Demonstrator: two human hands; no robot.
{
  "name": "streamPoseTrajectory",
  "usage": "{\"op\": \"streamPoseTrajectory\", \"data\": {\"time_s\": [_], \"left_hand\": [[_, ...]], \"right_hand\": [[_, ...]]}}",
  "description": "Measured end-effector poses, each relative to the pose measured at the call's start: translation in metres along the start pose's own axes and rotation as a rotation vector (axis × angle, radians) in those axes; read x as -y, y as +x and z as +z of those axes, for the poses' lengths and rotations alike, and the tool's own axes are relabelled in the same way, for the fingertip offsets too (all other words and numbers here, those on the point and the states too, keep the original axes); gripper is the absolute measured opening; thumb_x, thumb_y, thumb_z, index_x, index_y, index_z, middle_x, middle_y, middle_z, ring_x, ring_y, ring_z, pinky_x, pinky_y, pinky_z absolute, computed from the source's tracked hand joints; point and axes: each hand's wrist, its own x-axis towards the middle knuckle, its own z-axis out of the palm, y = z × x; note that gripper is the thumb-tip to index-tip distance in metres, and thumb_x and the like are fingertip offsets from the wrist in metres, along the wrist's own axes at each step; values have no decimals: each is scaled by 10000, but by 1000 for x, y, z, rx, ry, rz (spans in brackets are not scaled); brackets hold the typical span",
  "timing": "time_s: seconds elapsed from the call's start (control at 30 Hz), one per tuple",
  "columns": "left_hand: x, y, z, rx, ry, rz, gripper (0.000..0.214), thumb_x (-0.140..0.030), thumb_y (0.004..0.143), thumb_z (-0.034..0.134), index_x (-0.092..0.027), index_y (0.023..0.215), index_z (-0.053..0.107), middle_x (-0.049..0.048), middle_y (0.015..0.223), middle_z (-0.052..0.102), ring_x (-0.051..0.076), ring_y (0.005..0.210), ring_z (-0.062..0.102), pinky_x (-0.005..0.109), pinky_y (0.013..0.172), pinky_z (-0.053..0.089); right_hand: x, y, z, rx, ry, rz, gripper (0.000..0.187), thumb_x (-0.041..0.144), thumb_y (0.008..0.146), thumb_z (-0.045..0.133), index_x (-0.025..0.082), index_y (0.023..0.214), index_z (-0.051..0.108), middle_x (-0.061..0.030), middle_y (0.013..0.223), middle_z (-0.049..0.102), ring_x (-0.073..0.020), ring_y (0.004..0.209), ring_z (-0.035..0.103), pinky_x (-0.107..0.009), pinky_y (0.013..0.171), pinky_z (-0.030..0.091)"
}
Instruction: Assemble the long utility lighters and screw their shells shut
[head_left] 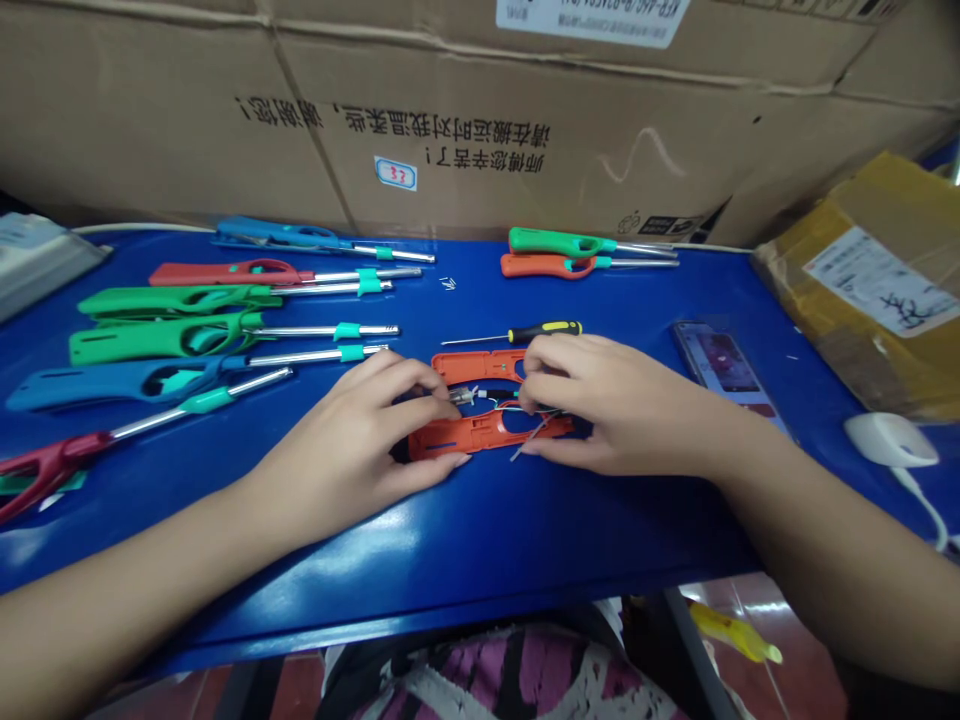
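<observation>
An orange lighter shell half [480, 432] lies in front of me on the blue table, its hollow side up. My left hand [367, 425] is closed around its left end, with the fingertips at a small clear part [461, 397]. At the other end, my right hand [607, 400] has its fingers curled over the shell. Thin wires and a small black part [493, 394] run between the hands, and a thin strip [527, 440] sticks out below the right fingers. Just behind lies the second orange shell half [476, 366], partly covered by the right hand.
A yellow-black screwdriver [544, 330] lies behind the shells. Several coloured long lighters [169, 335] are lined up at left. A green lighter [555, 241] and an orange lighter [544, 265] lie farther back. A phone [724, 365], white charger [891, 440] and cardboard boxes [847, 290] stand around.
</observation>
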Motion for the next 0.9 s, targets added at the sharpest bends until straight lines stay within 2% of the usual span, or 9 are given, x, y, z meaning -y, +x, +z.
{"op": "streamPoseTrajectory", "data": {"time_s": [0.13,0.23,0.33,0.47,0.63,0.73,0.9], "left_hand": [[1,-1,-1,4,5,-2,219,-375,1010,703,-180,1099,741,78,1114,674,245,989,581,409,889,505],[1,0,-4,9,-2,-8,199,-367,1004,704,-189,1081,747,74,1114,684,241,983,591,392,865,510],[1,1,-8,39,0,-9,197,-374,994,706,-193,1056,750,72,1102,687,239,963,600,385,831,512],[1,0,-13,84,-1,-5,176,-355,974,715,-200,1051,745,61,1080,689,235,939,607,377,810,510],[-1,-1,-15,106,6,17,143,-320,961,711,-207,1048,724,53,1063,690,231,924,601,370,808,496],[-3,0,-16,130,5,35,128,-308,940,728,-207,1015,710,42,1031,693,227,894,589,369,802,483],[-4,0,-15,130,14,42,135,-328,942,729,-213,1011,712,35,1007,706,229,876,588,370,792,473]], "right_hand": [[-4,-8,-12,158,30,141,210,381,940,753,203,975,648,-41,1002,665,-213,838,617,-337,698,434],[-8,-13,-15,215,46,230,134,300,943,734,210,993,647,-37,1029,682,-205,849,631,-320,694,423],[-12,-15,-15,255,97,257,82,251,940,707,216,958,636,-37,1047,689,-199,852,630,-313,690,413],[-15,-16,-15,224,140,287,32,222,966,605,224,934,604,-30,979,677,-181,780,585,-312,657,379],[-17,-15,-14,136,145,345,70,248,945,631,218,903,583,-29,921,660,-190,785,571,-318,666,367],[-16,-12,-11,151,120,369,75,224,938,642,216,897,580,-27,917,667,-186,777,566,-315,655,345],[-17,-12,-12,196,167,328,103,267,959,671,214,893,612,-17,897,677,-169,736,565,-302,632,339]]}}
